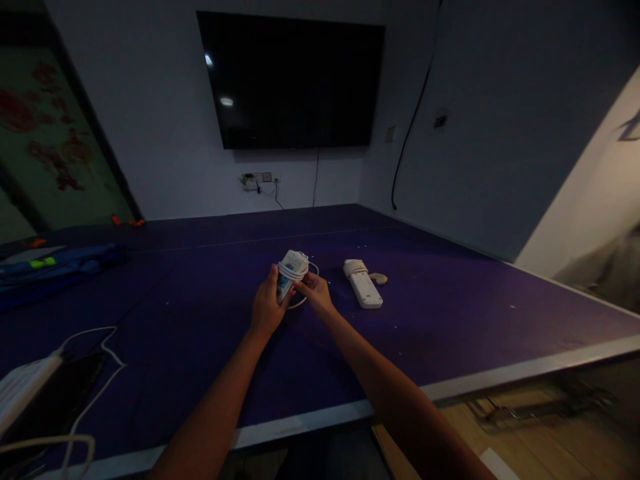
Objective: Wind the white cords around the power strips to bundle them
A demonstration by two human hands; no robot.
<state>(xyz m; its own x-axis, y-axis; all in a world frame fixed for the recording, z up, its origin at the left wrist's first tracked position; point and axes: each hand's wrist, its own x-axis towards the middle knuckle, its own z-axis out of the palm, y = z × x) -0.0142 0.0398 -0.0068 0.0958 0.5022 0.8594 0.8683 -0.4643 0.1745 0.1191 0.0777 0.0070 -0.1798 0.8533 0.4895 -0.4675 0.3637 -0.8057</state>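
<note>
My left hand (266,305) grips a white power strip (290,270) with its white cord wound around it, held just above a dark purple table (450,313). My right hand (314,291) pinches the cord at the strip's right side, fingers closed. A loop of cord (306,297) hangs loose under the hands. A second white power strip (363,284), also wrapped with cord, lies on the table just right of my hands, with its plug (379,278) beside it.
A third white power strip (23,387) with loose cord (95,373) lies at the near left edge. Blue objects (55,267) sit at the far left. A black screen (293,83) hangs on the far wall. The table's white front edge (500,377) borders wooden floor.
</note>
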